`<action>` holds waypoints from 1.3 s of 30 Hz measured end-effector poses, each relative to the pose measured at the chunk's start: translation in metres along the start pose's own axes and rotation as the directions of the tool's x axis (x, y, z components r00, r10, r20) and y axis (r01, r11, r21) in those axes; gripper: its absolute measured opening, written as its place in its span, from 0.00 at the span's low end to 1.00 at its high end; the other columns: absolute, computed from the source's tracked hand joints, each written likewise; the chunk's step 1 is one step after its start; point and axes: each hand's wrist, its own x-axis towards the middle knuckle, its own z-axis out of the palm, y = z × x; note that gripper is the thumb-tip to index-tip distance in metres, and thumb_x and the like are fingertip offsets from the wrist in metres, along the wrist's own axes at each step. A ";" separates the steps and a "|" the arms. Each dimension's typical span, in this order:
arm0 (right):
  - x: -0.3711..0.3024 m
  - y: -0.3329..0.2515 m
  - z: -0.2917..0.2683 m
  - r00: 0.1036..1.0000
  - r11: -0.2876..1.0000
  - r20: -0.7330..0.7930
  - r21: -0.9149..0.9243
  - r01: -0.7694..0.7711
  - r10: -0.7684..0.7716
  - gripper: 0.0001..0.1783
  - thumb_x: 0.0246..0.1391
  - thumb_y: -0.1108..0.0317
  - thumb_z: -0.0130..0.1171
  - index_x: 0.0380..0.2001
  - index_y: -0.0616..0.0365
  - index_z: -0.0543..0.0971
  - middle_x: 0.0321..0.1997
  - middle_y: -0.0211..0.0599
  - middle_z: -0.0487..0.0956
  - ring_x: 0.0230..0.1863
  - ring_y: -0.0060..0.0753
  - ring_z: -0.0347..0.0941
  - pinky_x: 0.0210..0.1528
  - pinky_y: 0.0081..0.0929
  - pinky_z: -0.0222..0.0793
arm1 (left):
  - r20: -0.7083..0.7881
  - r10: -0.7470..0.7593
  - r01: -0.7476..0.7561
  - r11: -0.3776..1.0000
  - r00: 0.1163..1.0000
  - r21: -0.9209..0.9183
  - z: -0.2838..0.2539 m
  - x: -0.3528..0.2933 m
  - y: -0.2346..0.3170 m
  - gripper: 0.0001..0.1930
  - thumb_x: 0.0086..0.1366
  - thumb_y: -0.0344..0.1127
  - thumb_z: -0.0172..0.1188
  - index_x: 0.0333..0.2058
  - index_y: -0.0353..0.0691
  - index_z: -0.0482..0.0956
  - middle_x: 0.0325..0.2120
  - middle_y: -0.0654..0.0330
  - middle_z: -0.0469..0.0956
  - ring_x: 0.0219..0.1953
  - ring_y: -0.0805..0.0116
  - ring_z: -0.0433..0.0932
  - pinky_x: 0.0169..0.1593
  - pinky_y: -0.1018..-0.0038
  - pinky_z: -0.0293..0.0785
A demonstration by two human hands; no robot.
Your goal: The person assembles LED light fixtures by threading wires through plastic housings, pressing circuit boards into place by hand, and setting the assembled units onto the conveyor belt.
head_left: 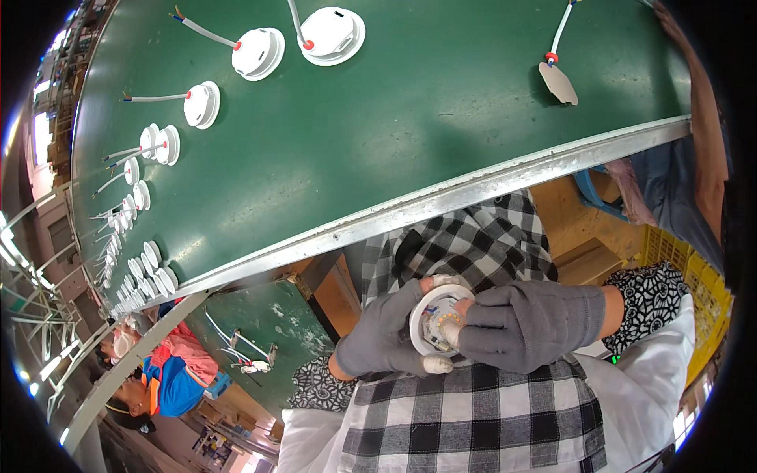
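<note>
Above my lap, my left hand [385, 329] in a grey fingerless glove grips a round white lamp housing [416, 335] by its rim. The housing's open side faces up, showing a circuit board [434, 317] with small parts inside. My right hand [530, 325], gloved the same way, reaches in from the right. Its thumb and fingertips are drawn together at the board, partly covering it; whether they pinch a wire or small part there is hidden. Pale wraps cover some fingertips on both hands.
A green conveyor belt [339, 158] with a metal edge rail [441, 206] runs ahead. Several white round lamps [259, 55] with cables lie along it. A flat disc on a cable [558, 83] lies at right. People sit at left and right; a yellow crate [706, 315] stands right.
</note>
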 end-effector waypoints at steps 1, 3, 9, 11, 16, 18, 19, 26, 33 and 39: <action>-0.001 -0.001 0.002 0.999 0.999 -0.018 0.018 -0.038 0.038 0.15 0.40 0.68 0.57 0.33 0.65 0.75 0.35 0.38 0.75 0.36 0.31 0.75 0.32 0.23 0.76 | 0.005 0.000 0.000 1.000 1.000 0.002 -0.001 0.002 0.000 0.50 0.40 0.46 0.77 0.60 0.33 0.61 0.48 0.52 0.76 0.48 0.65 0.77 0.52 0.72 0.72; -0.003 -0.002 0.009 0.996 0.996 -0.039 0.036 -0.075 0.077 0.15 0.40 0.69 0.57 0.33 0.66 0.75 0.35 0.39 0.75 0.36 0.31 0.75 0.31 0.23 0.76 | 0.023 -0.022 0.026 0.982 0.999 -0.187 -0.002 0.004 0.002 0.50 0.41 0.43 0.77 0.61 0.32 0.58 0.50 0.50 0.74 0.50 0.63 0.76 0.53 0.71 0.72; -0.004 -0.004 0.023 0.974 0.991 -0.185 -0.024 -0.135 0.128 0.14 0.40 0.69 0.56 0.33 0.64 0.75 0.35 0.37 0.76 0.37 0.29 0.76 0.29 0.19 0.75 | -0.097 -0.029 0.008 0.976 0.995 -0.220 0.004 0.002 -0.009 0.59 0.25 0.45 0.84 0.58 0.36 0.60 0.50 0.56 0.73 0.52 0.66 0.73 0.57 0.69 0.68; 0.000 0.003 0.019 0.966 0.994 -0.246 -0.059 -0.093 0.076 0.14 0.39 0.69 0.57 0.33 0.63 0.75 0.35 0.36 0.76 0.36 0.28 0.75 0.30 0.19 0.75 | -0.037 -0.029 0.018 0.964 0.999 -0.265 0.001 0.005 -0.006 0.56 0.33 0.42 0.80 0.61 0.35 0.56 0.53 0.54 0.70 0.54 0.65 0.71 0.58 0.68 0.67; 0.000 0.007 0.011 0.981 0.996 -0.171 0.032 -0.084 0.088 0.14 0.38 0.69 0.56 0.32 0.63 0.76 0.36 0.33 0.74 0.36 0.28 0.74 0.35 0.21 0.75 | -0.004 0.041 -0.040 0.942 0.999 -0.334 0.005 0.005 -0.013 0.53 0.43 0.39 0.77 0.63 0.34 0.51 0.56 0.53 0.67 0.57 0.63 0.68 0.60 0.68 0.65; 0.000 0.008 0.010 0.983 0.998 -0.170 0.033 -0.059 0.064 0.13 0.38 0.70 0.56 0.31 0.63 0.75 0.36 0.32 0.74 0.37 0.29 0.74 0.37 0.21 0.75 | 0.026 0.007 0.004 0.914 1.000 -0.405 0.005 0.008 -0.011 0.53 0.43 0.38 0.77 0.63 0.34 0.51 0.55 0.54 0.67 0.57 0.64 0.68 0.59 0.68 0.65; 0.001 0.007 0.006 0.982 0.994 -0.157 0.041 -0.097 0.103 0.13 0.39 0.70 0.55 0.32 0.63 0.75 0.36 0.31 0.73 0.38 0.29 0.73 0.39 0.23 0.75 | 0.029 0.008 0.005 0.914 1.000 -0.405 0.005 0.010 -0.012 0.53 0.43 0.38 0.77 0.63 0.34 0.51 0.55 0.54 0.67 0.57 0.64 0.68 0.59 0.68 0.65; -0.001 0.019 0.010 0.988 0.971 0.036 0.182 -0.152 0.148 0.18 0.42 0.67 0.53 0.40 0.58 0.73 0.42 0.30 0.70 0.46 0.30 0.68 0.45 0.27 0.70 | 0.020 0.073 -0.071 0.991 0.997 -0.118 0.009 0.010 -0.002 0.44 0.52 0.35 0.70 0.62 0.33 0.51 0.51 0.53 0.69 0.52 0.66 0.72 0.55 0.71 0.68; 0.002 0.016 0.015 0.962 0.962 -0.100 -0.081 -0.261 0.252 0.19 0.46 0.63 0.50 0.43 0.51 0.73 0.45 0.30 0.68 0.45 0.29 0.65 0.44 0.31 0.62 | -0.153 0.049 -0.087 0.965 0.987 -0.248 0.024 0.011 0.006 0.27 0.60 0.30 0.60 0.56 0.32 0.62 0.44 0.54 0.74 0.47 0.68 0.75 0.51 0.73 0.71; 0.007 0.028 -0.005 0.912 0.906 0.061 0.109 -0.410 0.405 0.26 0.49 0.49 0.60 0.46 0.53 0.72 0.35 0.33 0.69 0.36 0.30 0.71 0.38 0.33 0.68 | -0.192 -0.036 0.029 0.999 0.981 -0.041 0.015 0.007 0.015 0.17 0.64 0.27 0.51 0.51 0.33 0.69 0.39 0.54 0.78 0.42 0.69 0.78 0.46 0.74 0.73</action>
